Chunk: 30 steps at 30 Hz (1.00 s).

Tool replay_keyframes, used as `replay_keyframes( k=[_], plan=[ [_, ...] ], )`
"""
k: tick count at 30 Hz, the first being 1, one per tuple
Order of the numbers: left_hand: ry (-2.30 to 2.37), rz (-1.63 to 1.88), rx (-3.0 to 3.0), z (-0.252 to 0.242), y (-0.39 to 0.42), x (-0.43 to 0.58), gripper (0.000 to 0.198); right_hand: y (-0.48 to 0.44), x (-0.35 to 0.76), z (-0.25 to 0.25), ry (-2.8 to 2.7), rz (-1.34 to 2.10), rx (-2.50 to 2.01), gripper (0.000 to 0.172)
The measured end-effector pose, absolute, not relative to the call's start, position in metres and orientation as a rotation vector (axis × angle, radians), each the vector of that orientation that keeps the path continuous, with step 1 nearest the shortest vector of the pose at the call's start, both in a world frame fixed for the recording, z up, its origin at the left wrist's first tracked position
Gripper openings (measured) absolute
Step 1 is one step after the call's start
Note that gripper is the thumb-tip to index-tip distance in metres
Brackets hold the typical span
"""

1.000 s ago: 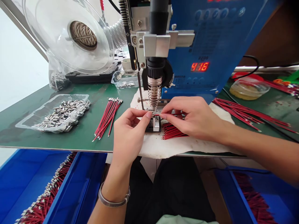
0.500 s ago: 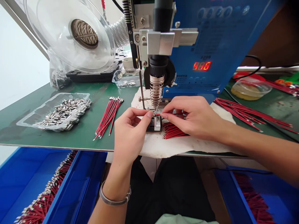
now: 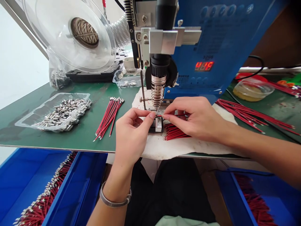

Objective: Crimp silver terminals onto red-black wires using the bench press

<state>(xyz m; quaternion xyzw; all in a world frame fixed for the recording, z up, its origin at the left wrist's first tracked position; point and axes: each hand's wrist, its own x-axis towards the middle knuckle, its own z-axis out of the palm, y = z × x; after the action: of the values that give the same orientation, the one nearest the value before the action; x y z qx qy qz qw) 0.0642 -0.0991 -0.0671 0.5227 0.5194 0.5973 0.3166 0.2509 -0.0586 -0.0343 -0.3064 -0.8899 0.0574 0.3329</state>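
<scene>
Under the tip of the soldering iron (image 3: 158, 91), both hands meet over a small metal fixture (image 3: 159, 124). My left hand (image 3: 131, 135) pinches thumb and forefinger together at the fixture's left side; whatever is between them is too small and covered to make out. From the right, my right hand (image 3: 197, 117) grips a thin red wire (image 3: 160, 116) between thumb and forefinger, its end lying just below the iron's tip. Beneath that hand, a bundle of red wires (image 3: 175, 131) rests on a white cloth (image 3: 160, 150).
Left of my hands lie red wires with metal ends (image 3: 109, 117) and a clear tray of small metal cylinders (image 3: 63, 116). A blue control box (image 3: 211, 40) stands behind. More red wires (image 3: 249, 114) lie at right. Blue bins (image 3: 87, 185) sit below the table edge.
Both hands keep nearly the same place and grip at the fixture. The view has shifted very slightly, and the last digit of the red display looks different.
</scene>
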Motion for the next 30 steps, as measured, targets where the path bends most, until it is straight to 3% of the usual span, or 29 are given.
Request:
replay_keyframes(
  k=[30],
  plan=[
    [1.328, 1.599, 1.343, -0.0701, -0.1, 0.0639, 0.015, -0.0579, 0.2486, -0.0363, -2.303, 0.139, -0.834, 0.011]
  ],
)
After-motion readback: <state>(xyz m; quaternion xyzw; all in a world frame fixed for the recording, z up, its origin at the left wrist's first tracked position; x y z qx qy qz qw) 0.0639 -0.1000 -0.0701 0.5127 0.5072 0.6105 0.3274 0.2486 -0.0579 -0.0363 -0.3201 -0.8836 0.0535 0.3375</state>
